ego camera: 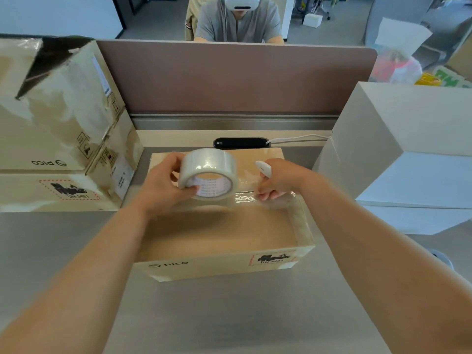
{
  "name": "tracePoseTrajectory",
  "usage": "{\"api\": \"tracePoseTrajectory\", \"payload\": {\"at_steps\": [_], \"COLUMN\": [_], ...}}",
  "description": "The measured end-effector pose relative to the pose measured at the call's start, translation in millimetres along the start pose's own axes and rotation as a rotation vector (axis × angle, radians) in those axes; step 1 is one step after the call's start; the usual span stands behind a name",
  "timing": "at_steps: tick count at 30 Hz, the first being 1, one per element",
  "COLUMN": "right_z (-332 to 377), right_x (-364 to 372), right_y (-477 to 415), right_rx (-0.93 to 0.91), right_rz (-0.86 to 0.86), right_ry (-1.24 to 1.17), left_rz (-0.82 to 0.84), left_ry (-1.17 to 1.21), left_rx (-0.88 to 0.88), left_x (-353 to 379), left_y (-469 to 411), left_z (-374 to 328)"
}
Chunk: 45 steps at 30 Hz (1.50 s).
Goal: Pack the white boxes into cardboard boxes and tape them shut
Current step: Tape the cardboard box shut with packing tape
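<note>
Closed cardboard box (219, 236) lies beneath both hands, long axis left to right. Left hand (163, 185) fingers curl round the tape roll (209, 175). Right hand (278, 180) pinches the tape strip (245, 196), which runs rightward from the roll across the lid, with a white cutter (263, 168) held above its fingers. Farther off, stacked cartons (58, 111) lie left of the fingers and white boxes (408, 129) lie right.

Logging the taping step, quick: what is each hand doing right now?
Left hand: grips the tape roll above the cardboard box.
Right hand: holds a small white tool, fingers curled at the pulled-out tape strip.
</note>
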State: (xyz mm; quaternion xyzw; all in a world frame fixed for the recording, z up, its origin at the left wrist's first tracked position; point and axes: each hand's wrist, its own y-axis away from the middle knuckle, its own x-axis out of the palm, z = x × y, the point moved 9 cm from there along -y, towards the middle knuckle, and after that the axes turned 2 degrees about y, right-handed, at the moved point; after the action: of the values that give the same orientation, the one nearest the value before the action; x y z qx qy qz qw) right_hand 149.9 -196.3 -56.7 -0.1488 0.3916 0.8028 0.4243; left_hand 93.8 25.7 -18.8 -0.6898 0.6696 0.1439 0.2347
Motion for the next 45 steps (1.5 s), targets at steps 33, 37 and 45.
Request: {"api": "tracePoseTrajectory", "payload": {"at_steps": [33,37,45], "right_z": [81,82,83], "right_x": [68,70,68], "right_y": [-23,-25,-23], "right_rx": [-0.140,-0.117,-0.133], "right_rz": [0.059,0.063,0.019], "right_ry": [-0.086,-0.053,0.011], "left_rz": [-0.088,-0.100,-0.301], "left_ry": [0.099,0.071,0.141], "left_rx": [-0.216,-0.223,-0.201], "left_x": [-29,-32,-87], "left_y": [33,34,45], "left_z": [52,56,58]}}
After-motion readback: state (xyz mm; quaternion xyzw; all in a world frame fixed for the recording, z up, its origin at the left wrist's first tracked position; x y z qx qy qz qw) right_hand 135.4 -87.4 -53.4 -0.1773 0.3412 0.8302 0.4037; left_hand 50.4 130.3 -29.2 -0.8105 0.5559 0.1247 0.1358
